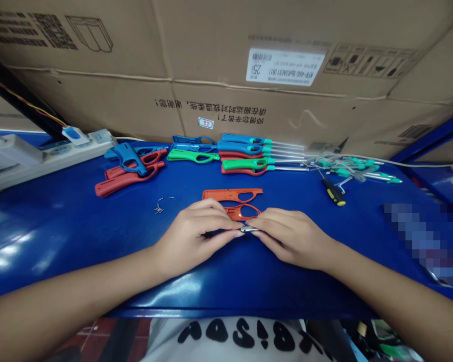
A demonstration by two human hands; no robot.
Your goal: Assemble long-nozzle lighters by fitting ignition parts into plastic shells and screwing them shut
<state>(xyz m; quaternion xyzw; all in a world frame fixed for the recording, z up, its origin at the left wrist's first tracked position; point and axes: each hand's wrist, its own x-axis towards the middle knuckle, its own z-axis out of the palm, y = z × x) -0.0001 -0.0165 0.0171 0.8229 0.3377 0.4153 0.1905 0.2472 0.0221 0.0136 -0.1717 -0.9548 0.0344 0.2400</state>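
Note:
My left hand (pixel 191 239) and my right hand (pixel 292 239) meet at the middle of the blue bench top (pixel 98 236). Pinched between the fingertips of both is a small metal part (pixel 248 229), mostly hidden by my fingers. Just beyond them lie two orange-red plastic lighter shell halves: one (pixel 232 194) flat and uncovered, the other (pixel 241 212) partly behind my fingers. Several tiny metal pins (pixel 158 209) lie to the left of my left hand, not touching it.
Blue, green and red lighter bodies (pixel 245 153) and shells (pixel 130 168) lie along the back. A black-and-yellow screwdriver (pixel 334 192) and a tangle of teal-and-metal parts (pixel 349 168) sit at right. A power strip (pixel 49 156) is far left; cardboard boxes (pixel 226 65) stand behind.

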